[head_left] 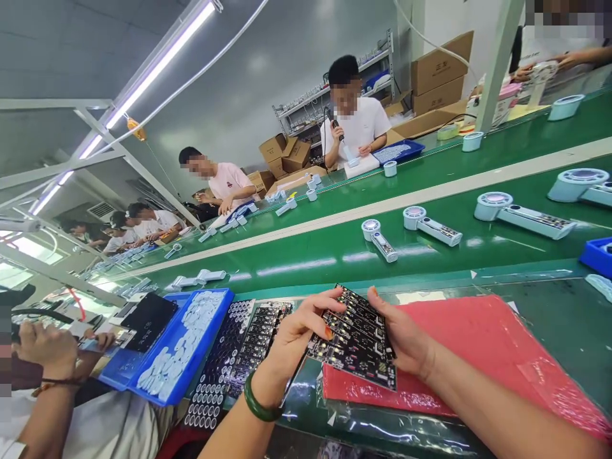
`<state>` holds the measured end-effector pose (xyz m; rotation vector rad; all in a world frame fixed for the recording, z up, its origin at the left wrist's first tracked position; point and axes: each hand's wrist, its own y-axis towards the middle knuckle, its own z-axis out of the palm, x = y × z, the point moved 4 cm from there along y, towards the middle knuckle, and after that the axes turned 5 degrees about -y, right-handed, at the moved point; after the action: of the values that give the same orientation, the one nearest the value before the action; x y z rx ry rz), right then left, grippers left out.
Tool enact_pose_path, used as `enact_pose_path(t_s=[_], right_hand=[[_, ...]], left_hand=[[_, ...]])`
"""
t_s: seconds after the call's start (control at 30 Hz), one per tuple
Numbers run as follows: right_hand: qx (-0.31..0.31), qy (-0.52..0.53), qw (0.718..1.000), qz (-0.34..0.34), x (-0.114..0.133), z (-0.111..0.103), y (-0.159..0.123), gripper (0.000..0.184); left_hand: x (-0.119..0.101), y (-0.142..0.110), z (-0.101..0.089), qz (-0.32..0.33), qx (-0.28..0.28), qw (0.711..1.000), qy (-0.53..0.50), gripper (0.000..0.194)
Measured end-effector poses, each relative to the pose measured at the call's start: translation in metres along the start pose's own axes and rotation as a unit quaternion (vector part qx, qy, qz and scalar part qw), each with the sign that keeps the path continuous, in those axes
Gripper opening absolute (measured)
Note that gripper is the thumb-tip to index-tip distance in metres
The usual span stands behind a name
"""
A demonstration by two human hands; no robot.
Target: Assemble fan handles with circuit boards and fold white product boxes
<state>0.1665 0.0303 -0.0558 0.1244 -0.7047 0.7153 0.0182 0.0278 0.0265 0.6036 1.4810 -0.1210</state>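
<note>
Panel of black circuit boards [366, 344], head view: centre of frame, tilted, raised in front of the desk [540, 287], face toward camera. Left hand [299, 328] at its upper-left side, grip pinching the panel, fingers laid across the face. Right hand [408, 338] at its right edge; thumb upright by the top corner, remaining fingers hidden behind, grip closed about that edge as far as visible. Thin dark edge protrudes below the left hand; cannot tell whether it belongs to a second panel. Green bangle [261, 398] on left wrist.

Red sheet [459, 344] in clear plastic lies right of centre, partly beneath the right forearm. Left of the hands: more boards [261, 328] lying flat, then white-ringed dark discs [208, 389] in rows, then a blue tray [203, 364] of pale-blue parts [184, 341]. Co-worker's hands [48, 347] at lower left.

Green belt [301, 264] crosses mid-frame diagonally; pale-blue round-headed devices [433, 229] with exposed boards rest on it at right. Upper centre: co-worker in white shirt [368, 121] holds a black tool [336, 132].
</note>
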Motion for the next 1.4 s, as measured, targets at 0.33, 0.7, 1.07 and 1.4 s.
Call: enact_pose_path(t_s=[0.33,0.7,1.07,1.4], right_hand=[[-0.101,-0.214,0.962,-0.137,0.0,-0.014,0.005,0.056],[-0.144,-0.372,0.905,-0.149,0.004,-0.019,0.004,0.058],[-0.08,-0.554,0.805,-0.199,-0.006,-0.01,0.001,0.029],[0.006,-0.575,0.792,-0.203,0.0,0.006,-0.012,0.024]], left_hand=[[0.032,-0.014,-0.029,-0.271,-0.089,0.958,0.025,0.039],[0.014,-0.012,-0.006,-0.176,0.011,0.91,0.375,0.025],[0.046,-0.012,-0.004,-0.278,-0.071,0.958,-0.008,0.04],[0.046,-0.032,0.009,-0.311,-0.097,0.912,-0.248,0.038]])
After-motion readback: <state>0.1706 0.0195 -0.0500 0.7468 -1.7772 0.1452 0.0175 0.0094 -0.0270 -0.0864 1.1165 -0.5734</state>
